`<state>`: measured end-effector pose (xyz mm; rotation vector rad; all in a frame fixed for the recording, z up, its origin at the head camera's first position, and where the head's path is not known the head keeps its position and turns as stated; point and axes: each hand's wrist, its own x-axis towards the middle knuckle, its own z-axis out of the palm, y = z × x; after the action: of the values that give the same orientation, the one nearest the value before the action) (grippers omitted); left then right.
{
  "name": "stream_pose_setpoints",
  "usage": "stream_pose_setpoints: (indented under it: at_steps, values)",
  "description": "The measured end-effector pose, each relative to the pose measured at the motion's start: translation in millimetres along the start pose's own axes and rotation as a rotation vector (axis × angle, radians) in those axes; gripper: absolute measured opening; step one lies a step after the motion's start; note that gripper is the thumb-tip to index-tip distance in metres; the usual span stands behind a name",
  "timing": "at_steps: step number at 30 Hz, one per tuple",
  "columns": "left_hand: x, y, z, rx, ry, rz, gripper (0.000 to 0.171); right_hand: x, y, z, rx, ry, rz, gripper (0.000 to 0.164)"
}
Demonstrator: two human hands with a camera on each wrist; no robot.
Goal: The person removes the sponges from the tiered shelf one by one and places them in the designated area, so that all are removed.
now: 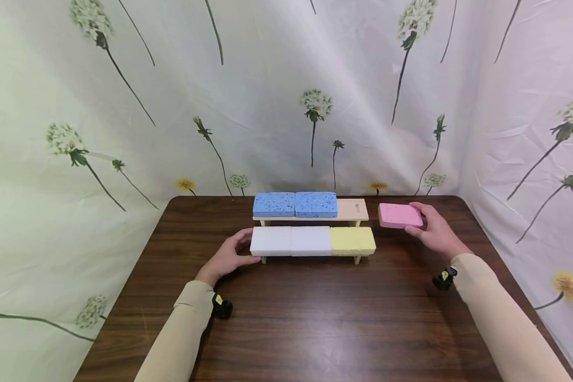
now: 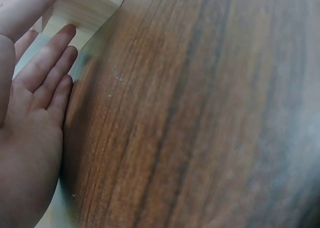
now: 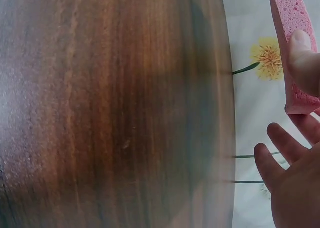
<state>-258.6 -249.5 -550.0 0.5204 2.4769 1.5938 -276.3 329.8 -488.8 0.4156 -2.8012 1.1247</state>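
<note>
At the left end of the front wooden stand (image 1: 357, 260), my left hand (image 1: 228, 257) holds the end between thumb and fingers. Its other fingers (image 2: 50, 68) stretch out by the pale wood in the left wrist view. Two white sponges (image 1: 270, 241) and a yellow sponge (image 1: 353, 241) lie in a row on this stand. My right hand (image 1: 436, 231) grips a pink sponge (image 1: 400, 215) by its right end, right of the stands. The right wrist view shows the thumb pressed on the pink sponge (image 3: 291, 13), two fingers extended away from it.
Behind the front row, a second wooden stand (image 1: 352, 210) carries two blue sponges (image 1: 295, 205) side by side; bare wood shows at its right end. Both stands are on a dark wooden table (image 1: 315, 318). A flower-print cloth (image 1: 267, 95) hangs behind and beside the table.
</note>
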Motion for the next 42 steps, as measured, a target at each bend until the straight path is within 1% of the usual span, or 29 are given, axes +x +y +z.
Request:
stream_pose_setpoints:
  at_steps: [4,7,13,22,30,35,42]
  values:
    - [0.1,0.5,-0.8,-0.016,0.0,0.01,0.078,0.4,1.6,0.5,-0.01,-0.018,0.002,0.069]
    - [-0.2,0.7,-1.2,-0.005,0.0,0.012,0.078,1.8,4.6,1.7,-0.019,-0.037,0.009,0.069]
    - [-0.5,-0.6,-1.5,-0.001,0.002,-0.002,0.079,2.1,11.5,9.2,-0.048,-0.049,-0.013,0.068]
    - [0.0,-0.6,-1.9,0.002,0.007,-0.011,0.08,1.6,21.2,19.0,-0.078,-0.078,-0.014,0.067]
    - [-2.0,1.4,-0.2,0.01,0.006,-0.001,0.079,1.7,23.3,25.2,-0.096,-0.132,0.029,0.069]
    - [-3.0,0.8,1.0,0.013,0.002,-0.006,0.08,1.1,23.3,28.5,-0.112,-0.165,0.052,0.074]
    - [-2.0,0.5,0.0,-0.001,0.01,-0.006,0.08,3.1,22.0,29.4,-0.14,-0.187,0.067,0.077]
